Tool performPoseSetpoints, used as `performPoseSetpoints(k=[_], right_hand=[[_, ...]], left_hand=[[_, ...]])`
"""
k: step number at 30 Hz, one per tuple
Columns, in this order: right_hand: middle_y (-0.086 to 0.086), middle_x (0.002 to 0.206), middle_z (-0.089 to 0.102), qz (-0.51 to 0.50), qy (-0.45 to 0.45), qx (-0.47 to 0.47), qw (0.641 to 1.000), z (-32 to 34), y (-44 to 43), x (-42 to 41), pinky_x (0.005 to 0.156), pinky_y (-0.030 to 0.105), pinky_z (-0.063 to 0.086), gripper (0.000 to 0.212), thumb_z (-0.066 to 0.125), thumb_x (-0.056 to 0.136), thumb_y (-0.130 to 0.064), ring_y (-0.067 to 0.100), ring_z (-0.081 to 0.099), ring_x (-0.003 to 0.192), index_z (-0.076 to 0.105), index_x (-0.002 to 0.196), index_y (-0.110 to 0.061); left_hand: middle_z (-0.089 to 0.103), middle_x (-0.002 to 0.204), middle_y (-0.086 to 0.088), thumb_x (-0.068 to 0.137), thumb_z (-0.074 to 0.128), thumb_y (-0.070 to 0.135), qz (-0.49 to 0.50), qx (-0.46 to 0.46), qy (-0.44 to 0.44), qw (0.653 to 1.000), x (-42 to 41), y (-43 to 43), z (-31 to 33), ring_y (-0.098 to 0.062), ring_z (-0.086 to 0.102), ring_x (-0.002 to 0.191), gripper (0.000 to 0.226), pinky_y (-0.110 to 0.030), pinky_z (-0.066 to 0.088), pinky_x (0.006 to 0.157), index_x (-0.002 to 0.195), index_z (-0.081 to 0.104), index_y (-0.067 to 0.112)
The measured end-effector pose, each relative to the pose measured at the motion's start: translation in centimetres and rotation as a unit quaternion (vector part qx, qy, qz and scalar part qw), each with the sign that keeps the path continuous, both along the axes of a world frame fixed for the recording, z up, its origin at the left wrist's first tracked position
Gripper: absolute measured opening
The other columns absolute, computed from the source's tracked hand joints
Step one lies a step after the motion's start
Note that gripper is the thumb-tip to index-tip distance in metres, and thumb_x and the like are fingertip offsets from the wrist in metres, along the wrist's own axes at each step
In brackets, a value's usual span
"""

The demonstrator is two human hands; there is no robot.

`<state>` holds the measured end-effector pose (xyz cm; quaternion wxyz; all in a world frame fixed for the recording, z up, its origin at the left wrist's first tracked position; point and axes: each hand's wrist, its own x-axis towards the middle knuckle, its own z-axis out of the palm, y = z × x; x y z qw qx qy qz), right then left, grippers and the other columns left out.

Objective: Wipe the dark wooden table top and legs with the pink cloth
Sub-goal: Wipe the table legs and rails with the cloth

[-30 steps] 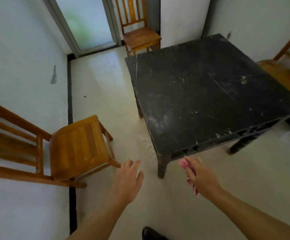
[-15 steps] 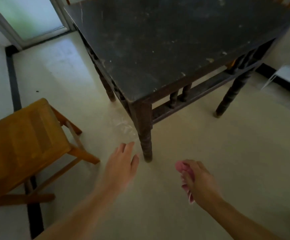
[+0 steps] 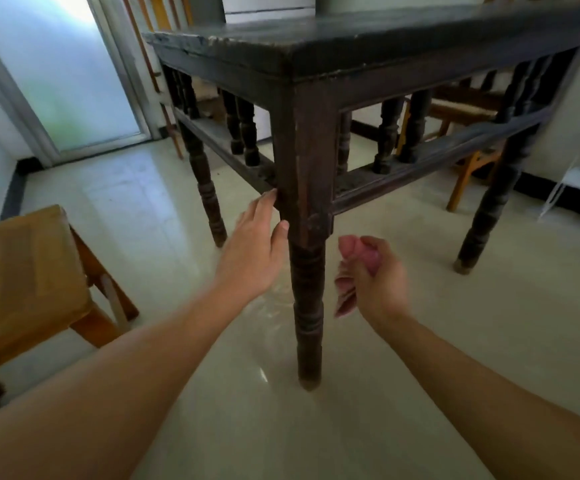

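The dark wooden table (image 3: 368, 36) fills the upper view, seen from low down, its near corner leg (image 3: 307, 271) straight ahead. My left hand (image 3: 253, 247) lies with straight fingers against the left side of that leg, just below the side rail. My right hand (image 3: 375, 275) hovers to the right of the leg, a short gap away, and grips the bunched pink cloth (image 3: 347, 271), which hangs out below my fist.
A light wooden chair (image 3: 28, 278) stands close on the left. Another chair (image 3: 468, 147) shows behind the table's right side. A glass door (image 3: 66, 74) is at the far left. White rack legs (image 3: 579, 168) stand at the right edge. The floor is pale glossy tile.
My view has dropped from above the table top to leg height. Both hands have risen and closed in on the near corner leg; the left hand now touches it.
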<state>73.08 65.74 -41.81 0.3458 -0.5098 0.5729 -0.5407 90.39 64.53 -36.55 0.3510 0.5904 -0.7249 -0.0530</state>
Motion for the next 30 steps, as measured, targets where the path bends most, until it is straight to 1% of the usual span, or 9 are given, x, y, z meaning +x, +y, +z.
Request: performPoseSetpoints(k=[4, 7, 11, 13, 16, 19, 22, 24, 30], right_hand=[[-0.004, 0.092, 0.066, 0.075, 0.094, -0.125, 0.985, -2.5, 0.5, 1.3, 0.063, 0.024, 0.059, 0.023, 0.057, 0.097, -0.027, 0.008, 0.068, 0.069, 0.056, 0.119, -0.023], [-0.021, 0.104, 0.048, 0.271, 0.430, -0.220, 0.833, -7.7, 2.6, 1.6, 0.067, 0.004, 0.043, 0.022, 0.057, 0.099, -0.027, -0.009, 0.052, 0.070, 0.062, 0.120, -0.029], [-0.008, 0.097, 0.063, 0.050, 0.148, -0.192, 0.969, -4.6, 0.4, -0.7, 0.066, 0.026, 0.059, 0.020, 0.056, 0.096, -0.033, 0.006, 0.067, 0.076, 0.058, 0.116, -0.034], [-0.001, 0.094, 0.067, -0.036, 0.019, -0.170, 0.985, -1.5, -0.8, 0.0, 0.064, 0.032, 0.061, 0.023, 0.056, 0.095, -0.034, 0.011, 0.070, 0.077, 0.055, 0.118, -0.029], [-0.002, 0.095, 0.061, 0.111, 0.155, -0.164, 0.968, -2.1, 1.2, 3.2, 0.062, 0.023, 0.057, 0.014, 0.059, 0.095, -0.025, 0.013, 0.067, 0.069, 0.057, 0.109, -0.023], [-0.005, 0.097, 0.055, 0.225, 0.402, -0.164, 0.872, -5.7, 3.0, 2.2, 0.058, 0.024, 0.057, 0.019, 0.058, 0.097, -0.030, 0.013, 0.065, 0.068, 0.062, 0.113, -0.022], [0.001, 0.091, 0.065, 0.014, 0.145, -0.158, 0.977, -3.8, 1.2, 0.6, 0.057, 0.032, 0.060, 0.021, 0.058, 0.095, -0.021, 0.014, 0.070, 0.069, 0.059, 0.116, -0.023], [0.005, 0.088, 0.069, -0.025, -0.051, -0.139, 0.989, -2.3, -0.6, 1.5, 0.058, 0.038, 0.061, 0.022, 0.058, 0.095, -0.021, 0.017, 0.073, 0.070, 0.054, 0.116, -0.025], [-0.008, 0.101, 0.057, 0.163, 0.318, -0.210, 0.910, -9.2, 1.7, 1.5, 0.059, 0.024, 0.058, 0.020, 0.063, 0.094, -0.019, 0.009, 0.065, 0.066, 0.063, 0.114, -0.020]], left_hand=[[0.041, 0.146, 0.000, 0.100, 0.042, 0.023, -0.036, -0.033, 0.012, 0.999, 0.8, -0.8, -1.6, -0.021, 0.045, 0.128, 0.049, -0.037, 0.037, 0.106, 0.147, 0.027, 0.024], [0.043, 0.146, 0.000, 0.100, 0.042, 0.024, -0.045, -0.048, 0.019, 0.998, 1.3, -1.3, -1.7, -0.021, 0.044, 0.130, 0.047, -0.044, 0.038, 0.107, 0.145, 0.031, 0.025], [0.038, 0.149, 0.001, 0.100, 0.041, 0.022, -0.058, -0.029, 0.031, 0.997, 1.0, -0.5, -1.4, -0.019, 0.040, 0.133, 0.050, -0.042, 0.036, 0.109, 0.148, 0.026, 0.026], [0.038, 0.149, 0.001, 0.100, 0.041, 0.019, -0.062, -0.024, 0.043, 0.997, 0.9, -0.3, -1.3, -0.016, 0.044, 0.129, 0.051, -0.035, 0.037, 0.107, 0.149, 0.026, 0.025], [0.041, 0.147, 0.000, 0.099, 0.042, 0.011, -0.069, -0.038, 0.043, 0.996, 1.7, -0.8, -0.9, -0.012, 0.047, 0.123, 0.051, -0.029, 0.038, 0.102, 0.146, 0.031, 0.024], [0.036, 0.150, 0.000, 0.096, 0.042, 0.004, -0.080, -0.024, 0.042, 0.996, 2.2, -1.0, -1.0, -0.018, 0.037, 0.135, 0.059, -0.036, 0.033, 0.111, 0.148, 0.026, 0.026], [0.034, 0.150, 0.003, 0.095, 0.043, 0.002, -0.085, -0.047, 0.053, 0.994, 1.7, -1.0, -1.8, -0.016, 0.039, 0.133, 0.061, -0.029, 0.033, 0.106, 0.148, 0.025, 0.026], [0.036, 0.148, 0.004, 0.094, 0.043, 0.000, -0.073, -0.072, 0.070, 0.992, 1.4, -1.2, -2.4, -0.010, 0.043, 0.125, 0.061, -0.024, 0.036, 0.100, 0.148, 0.027, 0.025], [0.040, 0.141, 0.003, 0.094, 0.042, -0.002, -0.069, -0.112, 0.087, 0.988, 0.9, -1.6, -3.7, 0.007, 0.044, 0.097, 0.062, -0.014, 0.038, 0.086, 0.149, 0.028, 0.023]])
